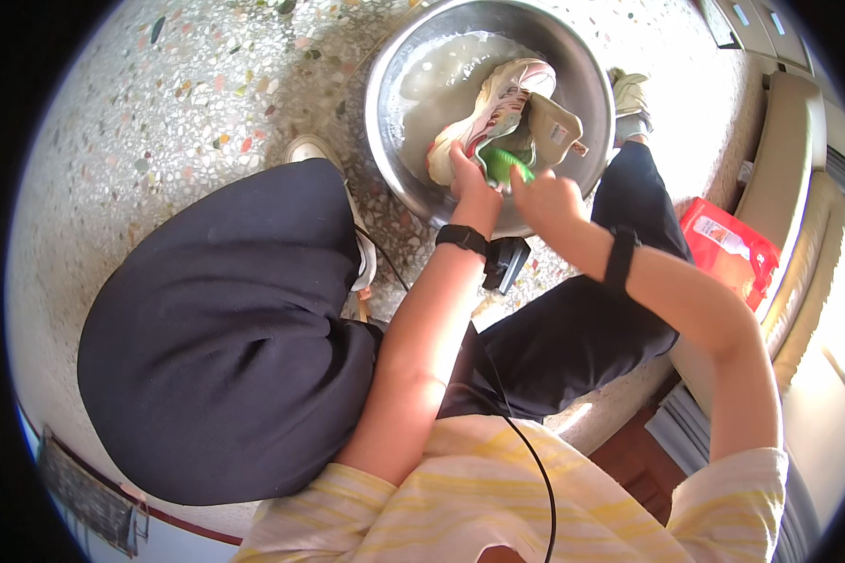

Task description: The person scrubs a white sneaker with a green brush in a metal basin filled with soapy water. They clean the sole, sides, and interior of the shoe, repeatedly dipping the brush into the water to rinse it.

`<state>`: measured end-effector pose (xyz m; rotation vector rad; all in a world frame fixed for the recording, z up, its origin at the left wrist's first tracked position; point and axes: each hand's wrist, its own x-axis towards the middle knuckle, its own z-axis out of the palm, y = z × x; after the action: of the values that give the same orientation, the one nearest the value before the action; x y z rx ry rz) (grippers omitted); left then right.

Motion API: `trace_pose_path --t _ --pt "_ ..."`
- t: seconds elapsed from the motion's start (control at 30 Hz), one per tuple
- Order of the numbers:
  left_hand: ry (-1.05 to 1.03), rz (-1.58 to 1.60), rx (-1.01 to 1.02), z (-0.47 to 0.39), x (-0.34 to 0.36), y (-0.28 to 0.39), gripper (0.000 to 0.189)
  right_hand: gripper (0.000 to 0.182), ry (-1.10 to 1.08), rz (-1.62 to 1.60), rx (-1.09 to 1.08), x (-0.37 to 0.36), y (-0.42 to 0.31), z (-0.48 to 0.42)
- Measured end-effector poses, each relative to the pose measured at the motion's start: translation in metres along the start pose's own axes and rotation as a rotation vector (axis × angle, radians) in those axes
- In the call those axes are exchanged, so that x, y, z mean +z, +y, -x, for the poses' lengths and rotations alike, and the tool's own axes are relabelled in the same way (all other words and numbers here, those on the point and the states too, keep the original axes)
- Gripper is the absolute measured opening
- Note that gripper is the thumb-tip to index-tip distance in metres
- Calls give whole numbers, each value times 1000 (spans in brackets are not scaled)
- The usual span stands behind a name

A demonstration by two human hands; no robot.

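A light-coloured sneaker (pixel 489 112) with red and pink trim lies tilted inside a round metal basin (pixel 382 134). My left hand (pixel 475 184) grips it around the heel end, at the lower left. In my right hand (pixel 553 203) is a green scrubbing brush (pixel 505 165), pressed at the shoe's opening; the fingers partly cover it and it looks slightly blurred. A beige tongue-like flap (pixel 555 131) with a small label sticks out to the shoe's right. Cloudy water (pixel 429 91) with some foam sits in the basin.
My bent legs flank the basin, with my worn shoes (pixel 631 95) close by on the speckled terrazzo floor (pixel 204 91). A black device (pixel 507 264) lies below the rim. A cable (pixel 542 471) runs down my shirt. At right are a red printed bag (pixel 729 246) and a cream sofa (pixel 781 148).
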<state>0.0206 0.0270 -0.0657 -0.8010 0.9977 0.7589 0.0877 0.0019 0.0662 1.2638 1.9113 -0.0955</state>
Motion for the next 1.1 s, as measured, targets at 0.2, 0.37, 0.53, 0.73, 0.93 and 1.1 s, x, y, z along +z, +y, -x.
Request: trace_pose_path --t 0.2,0.37,0.53,0.73,0.93,1.1 --pt "-84 -16 33 -9 -5 7 57 40 44 -118 -23 0 -3 -6" --pt "-99 -67 24 18 12 -1 54 54 18 18 55 7 36 -10" --pt "27 -245 -79 5 10 22 55 57 30 36 23 -13 -8 26" --pt "-135 -130 -112 15 21 21 55 55 65 88 97 8 28 -3" --pt "-200 -382 -37 11 18 19 56 54 91 -31 143 13 11 28" --pt "-128 -244 -75 18 18 28 52 41 18 -535 246 -31 38 31"
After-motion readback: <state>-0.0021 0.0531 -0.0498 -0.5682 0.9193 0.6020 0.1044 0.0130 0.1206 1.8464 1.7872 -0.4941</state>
